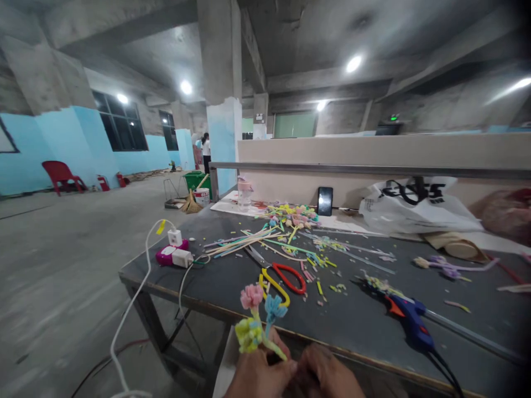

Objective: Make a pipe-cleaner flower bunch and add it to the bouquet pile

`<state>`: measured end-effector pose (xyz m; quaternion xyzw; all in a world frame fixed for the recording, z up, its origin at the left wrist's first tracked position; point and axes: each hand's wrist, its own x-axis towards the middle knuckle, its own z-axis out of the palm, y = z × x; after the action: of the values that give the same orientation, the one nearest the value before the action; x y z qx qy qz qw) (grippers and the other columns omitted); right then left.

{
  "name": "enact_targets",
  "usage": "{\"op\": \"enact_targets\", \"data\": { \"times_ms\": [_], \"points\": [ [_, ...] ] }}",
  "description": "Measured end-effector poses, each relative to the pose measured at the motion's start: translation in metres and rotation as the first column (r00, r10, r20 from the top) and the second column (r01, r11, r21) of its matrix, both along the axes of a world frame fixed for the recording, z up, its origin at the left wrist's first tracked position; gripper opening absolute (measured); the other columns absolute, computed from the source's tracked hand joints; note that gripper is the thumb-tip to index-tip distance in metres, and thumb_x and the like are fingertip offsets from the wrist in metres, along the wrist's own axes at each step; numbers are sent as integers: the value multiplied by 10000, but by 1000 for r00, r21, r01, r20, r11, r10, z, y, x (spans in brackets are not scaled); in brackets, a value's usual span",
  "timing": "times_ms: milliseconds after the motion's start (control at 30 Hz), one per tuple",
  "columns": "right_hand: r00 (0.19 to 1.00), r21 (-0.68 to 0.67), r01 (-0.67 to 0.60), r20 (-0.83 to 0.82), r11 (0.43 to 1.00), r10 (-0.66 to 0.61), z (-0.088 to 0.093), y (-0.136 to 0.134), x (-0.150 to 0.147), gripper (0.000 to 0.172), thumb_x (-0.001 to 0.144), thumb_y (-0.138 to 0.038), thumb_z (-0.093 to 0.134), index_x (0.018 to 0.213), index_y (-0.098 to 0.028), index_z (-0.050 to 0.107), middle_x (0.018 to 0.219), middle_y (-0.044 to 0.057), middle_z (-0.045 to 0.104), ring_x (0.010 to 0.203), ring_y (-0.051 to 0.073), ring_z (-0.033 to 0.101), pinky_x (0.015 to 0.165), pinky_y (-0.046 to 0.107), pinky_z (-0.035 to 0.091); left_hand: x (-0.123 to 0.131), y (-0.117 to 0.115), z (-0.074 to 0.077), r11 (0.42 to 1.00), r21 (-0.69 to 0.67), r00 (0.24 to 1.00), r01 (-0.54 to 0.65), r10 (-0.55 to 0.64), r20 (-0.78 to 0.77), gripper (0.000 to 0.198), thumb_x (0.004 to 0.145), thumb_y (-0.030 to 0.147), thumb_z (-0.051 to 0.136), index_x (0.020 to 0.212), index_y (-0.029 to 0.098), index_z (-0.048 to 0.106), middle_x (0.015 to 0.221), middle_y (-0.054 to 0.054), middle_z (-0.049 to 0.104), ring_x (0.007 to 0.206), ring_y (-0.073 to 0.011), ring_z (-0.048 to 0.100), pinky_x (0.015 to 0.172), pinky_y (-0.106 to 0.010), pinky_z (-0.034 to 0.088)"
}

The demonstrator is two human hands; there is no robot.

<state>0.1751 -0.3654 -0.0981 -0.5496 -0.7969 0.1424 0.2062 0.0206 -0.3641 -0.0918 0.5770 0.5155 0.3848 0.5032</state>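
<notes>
Both my hands sit at the bottom edge, pressed together in front of the table. My left hand [258,376] is closed around the stems of a small pipe-cleaner flower bunch [258,320] with pink, blue and yellow-green blooms standing up from it. My right hand [327,377] is closed against the left one at the base of the stems; what its fingers pinch is hidden. Just beyond the bunch, scissors [282,279] with one yellow and one red handle lie on the dark table [357,320].
A blue glue gun [409,318] lies right of the scissors, cord trailing off the front edge. Several pipe-cleaner pieces [265,240] and finished flowers [290,213] litter the middle. A power strip [174,251] with white cable sits at the left corner. A phone [324,200], white bag [415,207], far-off person [206,150].
</notes>
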Motion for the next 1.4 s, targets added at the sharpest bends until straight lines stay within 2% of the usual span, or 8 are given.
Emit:
{"op": "enact_targets", "data": {
  "times_ms": [200,367,500,600,767,933,1200,1400],
  "points": [
    [995,-62,-88,-57,994,84,6,-9,-3,190,708,-40,406,686,-158,554,730,43,583,671,128,559,583,203,383,6,-5,-7,996,13,991,-83,81,109,72,587,124,558,588,176,508,531,35,533,546,-133,516,526,-232,390],
    [960,-69,-223,-191,972,207,38,-3,0,103,707,-112,516,699,-176,596,716,3,589,659,103,543,585,180,386,-5,-4,-2,997,-49,966,-65,75,247,120,587,144,586,595,174,470,477,55,509,449,-124,521,459,-235,408],
    [983,76,-148,-100,986,155,65,36,-3,199,727,-82,483,865,-170,597,881,46,593,861,139,532,774,237,390,-25,3,13,990,-88,925,-112,136,354,210,605,258,659,624,161,474,596,20,592,495,-127,571,501,-267,483],
    [993,24,-14,114,1000,11,67,73,-13,339,734,-169,527,1072,-152,527,1130,95,510,1060,172,453,916,265,314,-39,10,24,984,-76,890,-162,179,420,281,598,294,689,632,167,441,656,10,622,517,-129,592,520,-278,503],
    [974,-95,40,224,995,-17,59,115,-28,621,599,-282,660,1167,-126,464,1121,160,509,1041,294,468,843,369,364,-47,17,33,971,-65,840,-230,232,491,312,549,238,724,663,167,443,632,20,624,517,-110,582,539,-247,499],
    [968,-252,-4,243,968,67,70,132,-26,649,536,-145,637,1156,-218,461,1101,115,535,987,282,518,757,342,398,-43,16,36,958,-38,826,-285,265,498,278,555,183,703,700,162,467,658,17,623,538,-100,571,560,-236,488],
    [982,-615,-167,-32,770,188,104,154,1,483,595,-225,602,1061,-194,478,674,0,580,495,127,543,461,241,438,-40,20,39,961,9,862,-278,245,443,205,589,184,674,688,150,499,620,15,606,547,-99,547,562,-223,461],
    [927,-688,-358,-345,631,151,113,129,37,261,653,-368,570,776,-156,482,561,-48,498,430,67,481,456,217,460,-42,35,31,946,92,879,-310,248,407,197,624,211,660,710,156,492,633,34,577,556,-88,532,550,-200,436]
  ]
}}
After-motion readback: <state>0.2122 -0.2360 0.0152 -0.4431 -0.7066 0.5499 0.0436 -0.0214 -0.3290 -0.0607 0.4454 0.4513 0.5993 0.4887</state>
